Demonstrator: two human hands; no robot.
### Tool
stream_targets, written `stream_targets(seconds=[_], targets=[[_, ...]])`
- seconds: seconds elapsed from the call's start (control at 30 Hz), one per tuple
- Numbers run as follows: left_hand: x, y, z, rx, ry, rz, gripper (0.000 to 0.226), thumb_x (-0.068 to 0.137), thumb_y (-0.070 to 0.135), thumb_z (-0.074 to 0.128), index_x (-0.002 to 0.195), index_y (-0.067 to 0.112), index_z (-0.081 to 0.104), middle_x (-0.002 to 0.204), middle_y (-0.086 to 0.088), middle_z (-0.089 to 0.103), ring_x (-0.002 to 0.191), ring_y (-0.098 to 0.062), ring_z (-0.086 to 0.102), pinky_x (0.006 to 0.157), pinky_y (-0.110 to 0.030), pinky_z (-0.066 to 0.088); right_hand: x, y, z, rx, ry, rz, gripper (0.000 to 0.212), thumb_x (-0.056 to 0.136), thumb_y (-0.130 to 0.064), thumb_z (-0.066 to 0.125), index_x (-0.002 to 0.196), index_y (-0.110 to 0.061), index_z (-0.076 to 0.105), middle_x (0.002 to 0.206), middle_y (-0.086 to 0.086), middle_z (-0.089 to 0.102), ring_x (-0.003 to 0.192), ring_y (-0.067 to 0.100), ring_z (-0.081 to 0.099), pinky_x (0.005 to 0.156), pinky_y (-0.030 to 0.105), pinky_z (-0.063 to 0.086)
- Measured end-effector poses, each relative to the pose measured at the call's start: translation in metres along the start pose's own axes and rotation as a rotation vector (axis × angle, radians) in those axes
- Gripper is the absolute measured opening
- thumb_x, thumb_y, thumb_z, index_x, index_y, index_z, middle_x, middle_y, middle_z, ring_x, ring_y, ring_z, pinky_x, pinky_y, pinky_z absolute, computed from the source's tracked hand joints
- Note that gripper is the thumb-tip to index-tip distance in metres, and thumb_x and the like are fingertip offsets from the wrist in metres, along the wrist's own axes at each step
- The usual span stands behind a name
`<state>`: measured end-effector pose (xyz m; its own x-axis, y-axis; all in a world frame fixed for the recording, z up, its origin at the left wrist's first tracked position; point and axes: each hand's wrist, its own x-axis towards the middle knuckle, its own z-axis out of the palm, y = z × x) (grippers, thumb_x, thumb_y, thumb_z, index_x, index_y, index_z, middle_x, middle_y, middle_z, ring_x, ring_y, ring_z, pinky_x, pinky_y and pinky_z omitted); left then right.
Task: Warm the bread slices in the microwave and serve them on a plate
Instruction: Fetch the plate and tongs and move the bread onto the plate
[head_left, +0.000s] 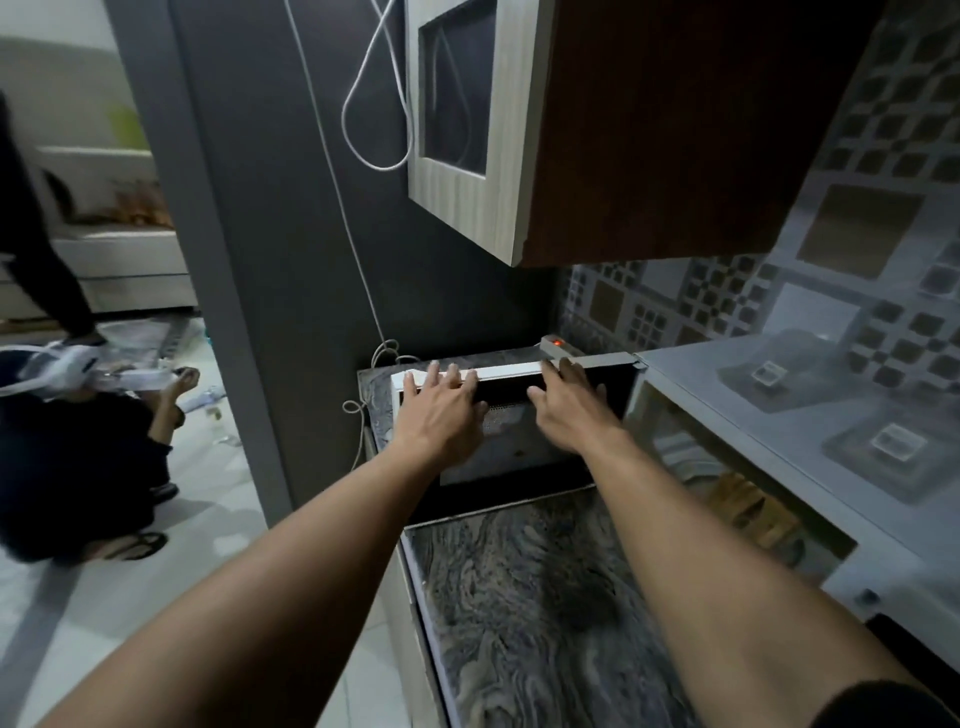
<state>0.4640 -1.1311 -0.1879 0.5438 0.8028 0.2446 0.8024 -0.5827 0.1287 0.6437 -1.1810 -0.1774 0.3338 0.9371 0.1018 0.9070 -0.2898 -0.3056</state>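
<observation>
The bread slices (748, 506) lay inside the open microwave (779, 415), which stood on the marbled table (519, 597). The microwave's door (514, 447) stood swung wide from its far front corner. On the door's top edge rested the left hand (441, 410) and the right hand (571, 410), each grip slack, fingers stretched flat, clasping nothing. A wall cabinet (649, 130) hung above the microwave.

Dim, cool indoor light; brighter room at 9 o'clock. Soft blur overall, worst on the seated person (78, 457) at 8 o'clock. Wide-angle bending toward edges. Cabinet (649, 130) side in deep shadow; red indicator lamp (557, 342) glows.
</observation>
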Motion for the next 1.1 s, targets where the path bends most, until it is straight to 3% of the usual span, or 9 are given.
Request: stream_targets(seconds=[0.13,0.33,0.53,0.67,0.8,0.9,1.1], targets=[[0.003,-0.014,-0.001,-0.006,-0.05,-0.068,0.057,0.102,0.047,0.026,0.155,0.025,0.017,0.163,-0.016,0.011,0.151,-0.036,0.001,0.117,-0.06,0.003,0.004,-0.004,0.002,-0.007,-0.011,-0.008,0.059,0.104,-0.038,0.033,0.157,-0.019,0.017,0.165,0.011,0.008,0.152,0.027,0.001,0.119,0.062,0.005],[0.013,-0.026,-0.005,-0.002,-0.097,-0.08,0.057,0.102,0.046,0.029,0.155,0.03,0.015,0.163,-0.017,0.009,0.15,-0.035,0.001,0.118,-0.06,0.006,0.014,-0.01,0.004,-0.042,-0.022,0.014,0.061,0.104,-0.044,0.031,0.158,-0.019,0.016,0.165,0.013,0.008,0.151,0.031,-0.001,0.117,0.065,0.005],[0.02,-0.028,-0.009,0.011,-0.104,-0.063,0.051,0.102,0.047,0.027,0.15,0.031,0.026,0.154,-0.018,0.029,0.146,-0.037,0.017,0.114,-0.062,0.014,0.019,-0.019,0.0,-0.035,-0.017,0.073,0.057,0.102,-0.047,0.032,0.151,-0.019,0.032,0.16,0.014,0.023,0.149,0.033,0.008,0.117,0.065,0.008],[0.03,-0.04,-0.014,0.008,-0.078,-0.023,0.042,0.1,0.049,0.02,0.128,0.031,0.045,0.127,-0.009,0.051,0.122,-0.03,0.04,0.101,-0.06,0.031,0.025,-0.033,-0.007,-0.032,0.022,0.07,0.048,0.1,-0.046,0.034,0.138,-0.02,0.046,0.147,0.014,0.042,0.141,0.034,0.028,0.114,0.065,0.016],[0.047,-0.054,-0.018,-0.112,-0.103,-0.048,0.05,0.101,0.049,0.015,0.138,0.035,0.045,0.141,-0.009,0.049,0.134,-0.031,0.037,0.106,-0.064,0.025,0.033,-0.046,-0.018,-0.015,0.026,0.092,0.05,0.102,-0.045,0.033,0.141,-0.017,0.044,0.147,0.014,0.044,0.137,0.035,0.037,0.113,0.058,0.025],[0.065,-0.073,-0.024,-0.193,-0.118,-0.033,0.056,0.099,0.054,0.01,0.144,0.038,0.039,0.148,-0.007,0.046,0.141,-0.032,0.031,0.109,-0.065,0.02,0.045,-0.06,-0.022,0.015,0.024,0.131,0.051,0.103,-0.045,0.033,0.144,-0.016,0.042,0.146,0.013,0.046,0.132,0.035,0.043,0.103,0.047,0.037],[0.106,-0.136,-0.039,-0.241,-0.11,0.084,0.053,0.102,0.051,0.013,0.146,0.034,0.039,0.153,-0.002,0.04,0.144,-0.032,0.025,0.112,-0.064,0.017,0.078,-0.101,-0.018,-0.015,0.046,0.292,0.054,0.1,-0.05,0.038,0.139,-0.016,0.051,0.141,0.016,0.052,0.127,0.038,0.05,0.103,0.045,0.042]])
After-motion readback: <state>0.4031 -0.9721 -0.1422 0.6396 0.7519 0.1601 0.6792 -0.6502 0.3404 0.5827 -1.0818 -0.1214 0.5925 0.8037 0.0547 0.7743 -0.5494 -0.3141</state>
